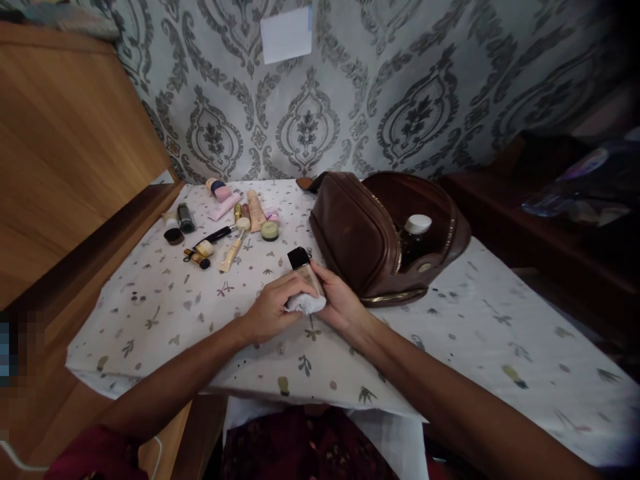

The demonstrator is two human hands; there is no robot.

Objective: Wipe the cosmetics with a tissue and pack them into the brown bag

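My right hand (344, 300) is closed around a small foundation bottle (308, 275) with a square black cap, tilted above the table in front of me. My left hand (273, 308) grips a white tissue (307, 304) and presses it against the bottle's lower part. Just beyond my right hand stands a brown leather toiletry bag (353, 230), unzipped. Inside it shows a dark bottle with a white lid (419, 225). The rest of the bag's contents is hidden in shadow.
At the table's back left lie several cosmetics: a green jar (270, 231), a beige tube (255, 212), a pink tube (225, 206), a brush (217, 234) and a dark bottle (185, 218). A patterned white cloth (190, 333) covers the table. A wooden cabinet (75, 133) borders the left.
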